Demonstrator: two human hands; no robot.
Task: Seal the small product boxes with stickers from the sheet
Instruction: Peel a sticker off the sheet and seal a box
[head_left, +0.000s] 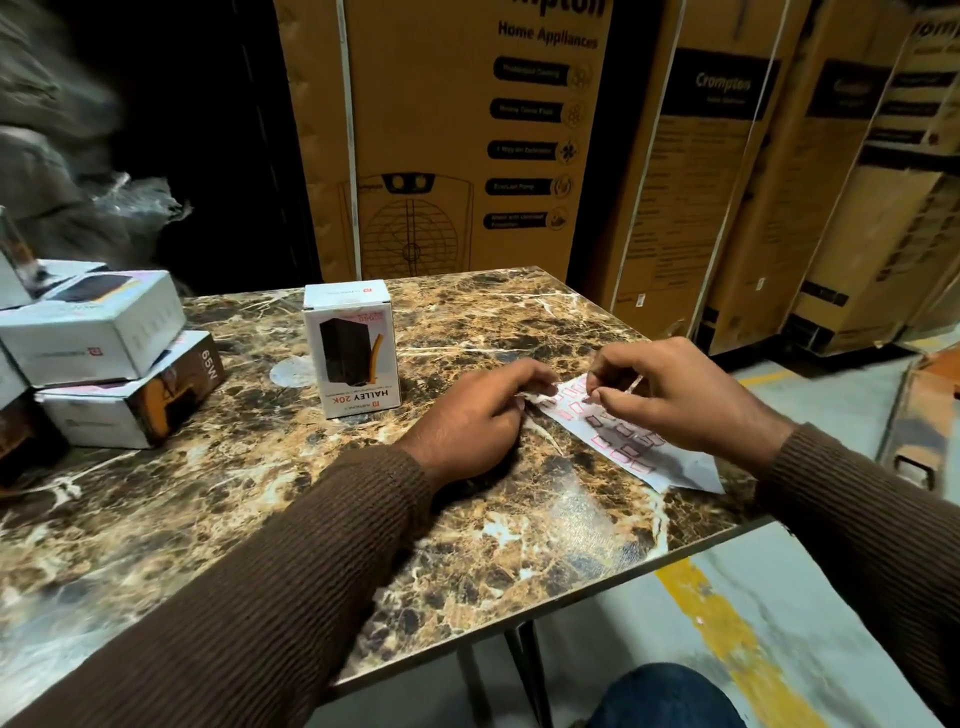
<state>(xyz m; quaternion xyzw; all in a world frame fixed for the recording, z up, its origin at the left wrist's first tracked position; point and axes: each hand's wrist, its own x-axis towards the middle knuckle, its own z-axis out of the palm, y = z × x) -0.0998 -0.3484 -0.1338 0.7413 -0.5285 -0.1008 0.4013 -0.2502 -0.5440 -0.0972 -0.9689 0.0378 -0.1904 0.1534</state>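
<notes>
The sticker sheet (631, 439) lies flat near the table's right edge, its lower corner reaching almost to that edge, and both hands work at its far end. The left hand (480, 418) rests on the marble-patterned table (363, 519) with its fingers curled down, pinching or pinning the sheet's far-left corner. The right hand (670, 397) hovers over the sheet with thumb and forefinger drawn together in a pinch; whether a sticker is already lifted between them is too small to tell. The step in hand looks like peeling one sticker free, and it should go best if the left hand keeps the backing pressed flat while the right lifts the sticker by one corner and peels low and slowly, so it does not curl or stick to itself. The upright box (353, 353), printed HALLEY 20K upside down, stands toward the table's far edge, apart from the left hand with bare tabletop between them, so carrying a sticker across to it meets no obstacle. A stack of boxes (98, 358) crowds the far-left corner, well apart from the hands. Because the sheet sits so close to the right edge, a careless tug could slide it off.
</notes>
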